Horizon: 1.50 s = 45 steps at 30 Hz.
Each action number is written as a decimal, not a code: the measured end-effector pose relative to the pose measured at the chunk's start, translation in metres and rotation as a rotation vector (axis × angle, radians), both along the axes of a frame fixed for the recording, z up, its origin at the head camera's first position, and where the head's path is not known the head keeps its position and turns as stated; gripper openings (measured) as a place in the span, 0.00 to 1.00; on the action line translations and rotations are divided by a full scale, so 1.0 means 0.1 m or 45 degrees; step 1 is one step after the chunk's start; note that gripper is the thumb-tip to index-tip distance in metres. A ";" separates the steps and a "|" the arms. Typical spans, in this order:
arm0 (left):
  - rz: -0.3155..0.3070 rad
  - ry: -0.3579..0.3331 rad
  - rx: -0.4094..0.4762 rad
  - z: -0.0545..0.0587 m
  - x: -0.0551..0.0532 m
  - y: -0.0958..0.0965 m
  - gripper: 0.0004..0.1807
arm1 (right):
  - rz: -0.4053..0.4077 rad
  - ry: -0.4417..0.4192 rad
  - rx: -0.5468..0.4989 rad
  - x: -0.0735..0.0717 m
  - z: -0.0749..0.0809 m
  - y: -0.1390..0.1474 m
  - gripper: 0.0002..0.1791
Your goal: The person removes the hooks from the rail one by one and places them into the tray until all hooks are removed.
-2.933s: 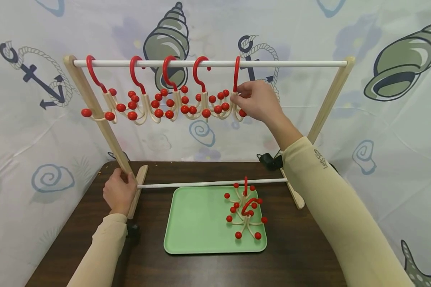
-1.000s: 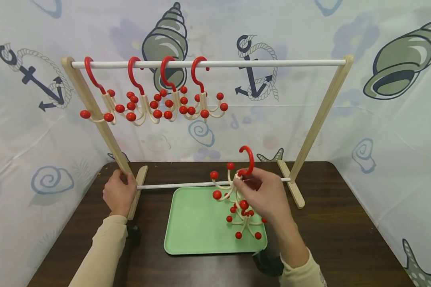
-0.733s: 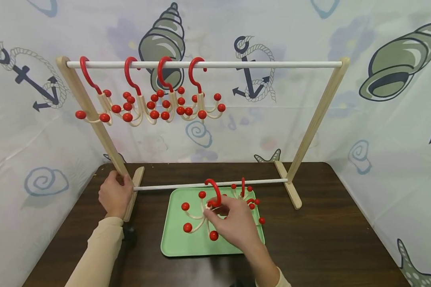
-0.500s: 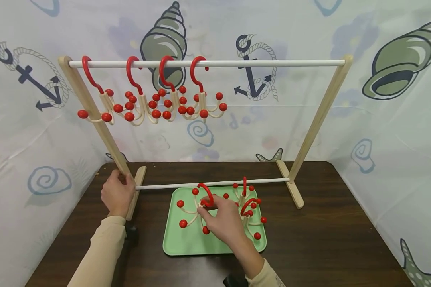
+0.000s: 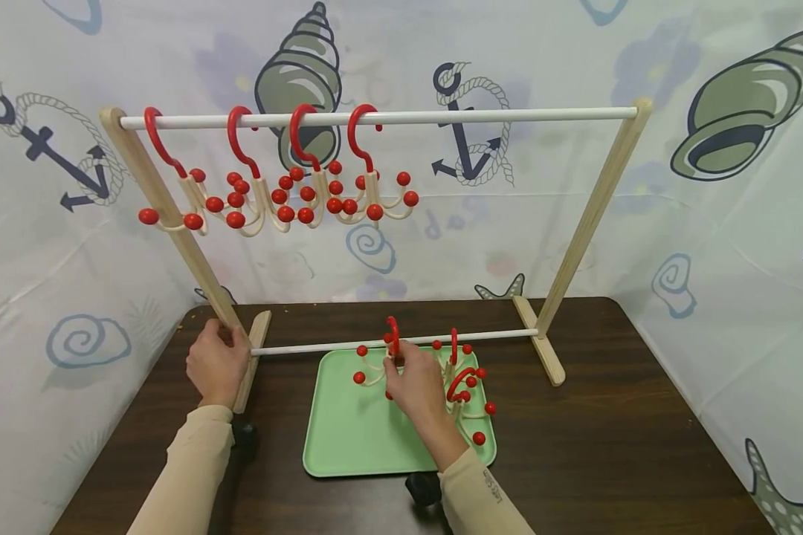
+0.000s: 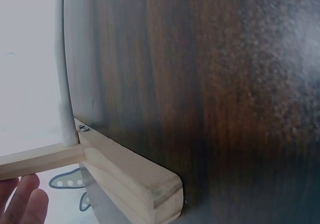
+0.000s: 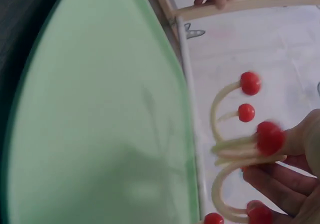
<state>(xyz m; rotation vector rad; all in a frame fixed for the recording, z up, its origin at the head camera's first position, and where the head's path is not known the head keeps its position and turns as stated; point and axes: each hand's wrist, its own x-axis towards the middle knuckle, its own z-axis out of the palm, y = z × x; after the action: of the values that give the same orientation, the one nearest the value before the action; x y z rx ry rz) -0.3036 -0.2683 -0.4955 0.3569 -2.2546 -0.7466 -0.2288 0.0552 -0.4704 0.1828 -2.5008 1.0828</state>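
My right hand (image 5: 416,379) pinches a multi-arm hook hanger (image 5: 394,338) by its neck, over the back part of the green tray (image 5: 348,453). The hanger has a red hook and curved cream arms tipped with red balls. In the right wrist view its arms (image 7: 216,109) stand apart from the tray surface. My left hand (image 5: 217,365) grips the left wooden post (image 5: 190,249) of the rack low down; its fingers (image 6: 22,199) show beside the post in the left wrist view. Two similar hangers (image 5: 456,407) lie at the tray's right side.
Several matching hangers (image 5: 372,186) hang on the left half of the white top rail (image 5: 508,116). A lower white rail (image 5: 321,348) crosses behind the tray. The right post (image 5: 592,223) and its foot (image 5: 542,349) stand on the dark wooden table (image 5: 609,446).
My right hand has taken the rightmost hanger off the top rail and brought it down over the tray. Lately it has shifted back and slightly right. My left hand stays on the post.
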 end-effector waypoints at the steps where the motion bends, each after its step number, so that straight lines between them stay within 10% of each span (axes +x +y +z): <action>1: 0.000 0.004 0.001 0.00 0.00 0.00 0.13 | -0.015 0.028 0.016 -0.02 -0.02 0.01 0.02; 29: 0.010 0.006 0.014 -0.03 -0.02 -0.01 0.12 | -0.158 0.102 0.036 -0.11 -0.34 0.08 0.15; 45: 0.012 0.004 0.021 -0.02 -0.01 0.00 0.13 | -0.039 -0.303 -0.087 0.27 0.35 0.00 0.53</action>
<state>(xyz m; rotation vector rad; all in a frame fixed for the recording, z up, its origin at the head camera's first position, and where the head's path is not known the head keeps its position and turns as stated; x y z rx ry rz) -0.3048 -0.2685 -0.4974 0.3739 -2.2433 -0.7607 -0.2017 0.0554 -0.4353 -0.0046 -2.6585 1.2392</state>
